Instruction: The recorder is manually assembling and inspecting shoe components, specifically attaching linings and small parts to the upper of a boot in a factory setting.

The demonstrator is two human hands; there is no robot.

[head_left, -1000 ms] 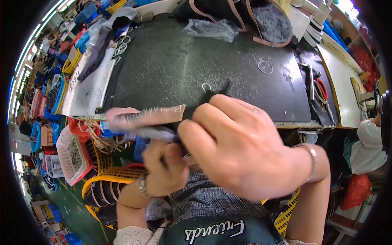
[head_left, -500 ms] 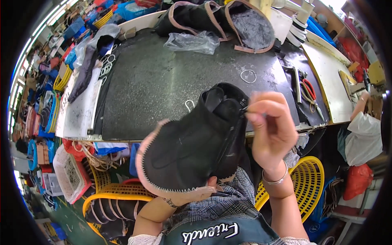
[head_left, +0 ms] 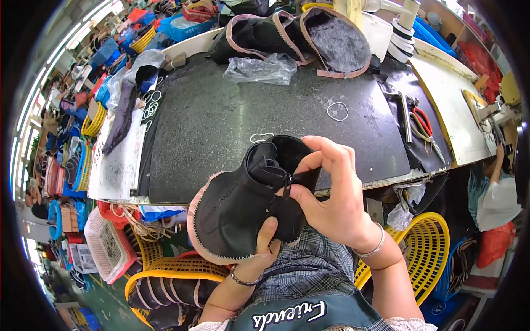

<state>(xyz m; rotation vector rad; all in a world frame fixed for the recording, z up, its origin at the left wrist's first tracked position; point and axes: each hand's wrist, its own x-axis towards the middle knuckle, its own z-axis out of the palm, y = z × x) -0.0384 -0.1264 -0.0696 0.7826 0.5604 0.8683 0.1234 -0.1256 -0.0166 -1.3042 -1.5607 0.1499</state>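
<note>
A black boot upper is held up in front of me, its collar open at the top and its pale pink bottom edge cut in a zigzag. My left hand grips it low down, with the thumb flat on the black side and the other fingers hidden beneath. My right hand is closed at the collar, thumb against a black zip pull, fingers over the collar's rim. The side zip looks partly open at the top.
A dark-topped workbench lies ahead. Further boot uppers and clear plastic are along its back. Red-handled scissors lie at right, elastic loops on the bench. Yellow baskets flank my lap.
The boot upper has turned and tipped more upright, lower in view. My right hand has come from beside the collar onto the zip. My left thumb now shows on the upper's side.
</note>
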